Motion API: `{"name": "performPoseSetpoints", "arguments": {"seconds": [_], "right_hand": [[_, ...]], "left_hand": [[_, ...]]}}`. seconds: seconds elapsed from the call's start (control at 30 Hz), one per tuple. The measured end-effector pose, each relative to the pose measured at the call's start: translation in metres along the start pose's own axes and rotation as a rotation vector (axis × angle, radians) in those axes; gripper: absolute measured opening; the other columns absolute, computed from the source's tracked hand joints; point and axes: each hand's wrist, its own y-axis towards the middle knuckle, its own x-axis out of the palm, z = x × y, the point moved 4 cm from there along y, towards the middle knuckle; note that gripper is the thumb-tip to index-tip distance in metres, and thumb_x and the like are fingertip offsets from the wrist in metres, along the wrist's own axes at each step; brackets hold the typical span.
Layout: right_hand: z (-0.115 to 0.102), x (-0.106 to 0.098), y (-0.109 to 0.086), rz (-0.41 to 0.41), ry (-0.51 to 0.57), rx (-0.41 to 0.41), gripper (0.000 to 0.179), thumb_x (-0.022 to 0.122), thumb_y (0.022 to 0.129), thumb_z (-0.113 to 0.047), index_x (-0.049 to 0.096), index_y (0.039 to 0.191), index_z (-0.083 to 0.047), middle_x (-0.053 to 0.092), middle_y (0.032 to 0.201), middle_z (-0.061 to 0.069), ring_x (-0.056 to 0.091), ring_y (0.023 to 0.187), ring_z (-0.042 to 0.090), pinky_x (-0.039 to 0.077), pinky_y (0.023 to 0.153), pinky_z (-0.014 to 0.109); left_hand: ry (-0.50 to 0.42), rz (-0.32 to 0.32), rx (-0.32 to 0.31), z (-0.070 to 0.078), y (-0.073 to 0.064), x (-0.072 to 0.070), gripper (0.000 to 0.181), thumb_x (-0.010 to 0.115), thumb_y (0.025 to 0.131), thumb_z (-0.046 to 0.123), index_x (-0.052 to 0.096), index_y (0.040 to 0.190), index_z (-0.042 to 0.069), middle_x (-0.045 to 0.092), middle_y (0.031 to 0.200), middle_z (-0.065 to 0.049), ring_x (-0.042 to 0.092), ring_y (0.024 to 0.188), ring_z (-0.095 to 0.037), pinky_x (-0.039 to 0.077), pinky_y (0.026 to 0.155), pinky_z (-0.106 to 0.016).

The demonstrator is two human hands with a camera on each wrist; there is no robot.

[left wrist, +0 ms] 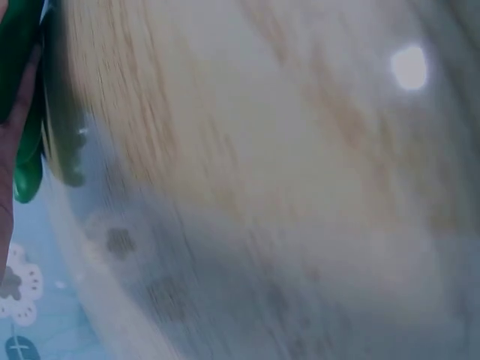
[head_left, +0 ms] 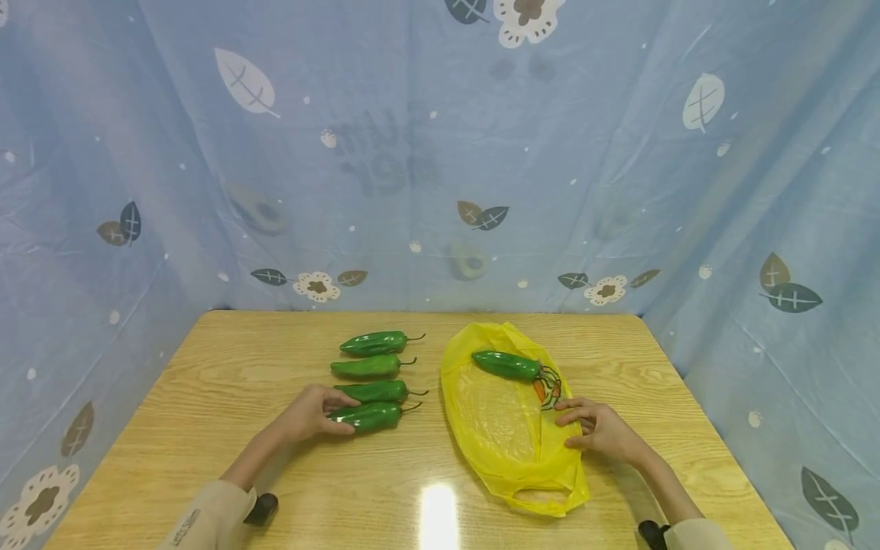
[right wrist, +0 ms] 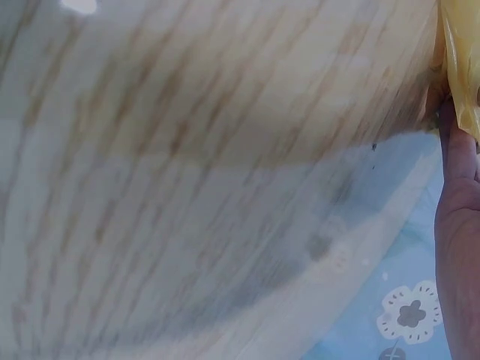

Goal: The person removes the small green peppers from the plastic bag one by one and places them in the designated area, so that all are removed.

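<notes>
My left hand [head_left: 312, 415] grips the blunt end of the nearest green chili pepper [head_left: 374, 417] between thumb and fingers, its fingertips reaching over the tip of the pepper just behind. That second pepper [head_left: 381, 392] and two more, a third [head_left: 367, 366] and a farthest one [head_left: 376, 343], lie roughly parallel, stems to the right. At the right, my right hand [head_left: 598, 429] pinches the side edge of a yellow plastic bag [head_left: 491, 412], spread on the table. Another green pepper [head_left: 505, 365] lies within the bag's outline at its far end. The right wrist view shows fingers behind the yellow plastic [right wrist: 463, 60].
The wooden table [head_left: 241, 382] runs back to a blue patterned curtain [head_left: 412, 153] that also hangs at both sides. A bag handle loop [head_left: 550, 508] points toward the near edge. Bright light reflects off the tabletop in front.
</notes>
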Motion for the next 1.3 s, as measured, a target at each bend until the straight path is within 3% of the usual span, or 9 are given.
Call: {"name": "performPoseSetpoints", "arguments": {"seconds": [0.27, 0.63, 0.83, 1.03, 1.3], "right_hand": [[-0.002, 0.0, 0.0, 0.006, -0.02, -0.003, 0.029, 0.075, 0.081, -0.007, 0.067, 0.107, 0.004, 0.05, 0.128, 0.03, 0.039, 0.121, 0.054, 0.045, 0.091, 0.055], [-0.001, 0.001, 0.001, -0.003, 0.012, 0.005, 0.029, 0.074, 0.082, -0.006, 0.067, 0.108, 0.005, 0.048, 0.129, 0.032, 0.036, 0.123, 0.057, 0.044, 0.09, 0.063], [-0.003, 0.001, 0.0, 0.012, -0.02, -0.008, 0.028, 0.075, 0.082, -0.006, 0.067, 0.107, 0.004, 0.05, 0.128, 0.031, 0.038, 0.121, 0.055, 0.044, 0.092, 0.055], [-0.003, 0.001, -0.001, 0.012, -0.018, -0.005, 0.028, 0.075, 0.082, -0.007, 0.068, 0.107, 0.003, 0.05, 0.128, 0.03, 0.037, 0.122, 0.055, 0.045, 0.092, 0.054], [-0.004, 0.002, 0.0, 0.018, -0.023, -0.021, 0.027, 0.074, 0.082, -0.007, 0.068, 0.107, 0.004, 0.05, 0.127, 0.032, 0.038, 0.12, 0.056, 0.046, 0.091, 0.055]], "left_hand": [[0.039, -0.025, 0.049, -0.002, 0.004, -0.002, 0.043, 0.081, 0.076, 0.022, 0.07, 0.112, 0.002, 0.068, 0.113, -0.015, 0.061, 0.109, -0.034, 0.052, 0.09, -0.04], [0.071, -0.075, 0.065, -0.007, 0.007, -0.002, 0.047, 0.08, 0.075, 0.026, 0.07, 0.117, 0.008, 0.068, 0.116, -0.011, 0.063, 0.107, -0.027, 0.053, 0.087, -0.029], [0.021, -0.082, 0.053, -0.006, 0.008, -0.001, 0.053, 0.083, 0.073, 0.024, 0.067, 0.12, 0.005, 0.066, 0.119, -0.012, 0.061, 0.111, -0.028, 0.052, 0.089, -0.03], [0.009, -0.071, 0.04, -0.005, 0.006, -0.005, 0.055, 0.084, 0.072, 0.025, 0.067, 0.12, 0.003, 0.065, 0.12, -0.014, 0.06, 0.112, -0.03, 0.051, 0.091, -0.031], [-0.15, -0.033, -0.026, -0.012, -0.008, -0.019, 0.057, 0.081, 0.076, 0.024, 0.062, 0.123, -0.003, 0.063, 0.122, -0.019, 0.059, 0.114, -0.036, 0.05, 0.093, -0.034]]}}
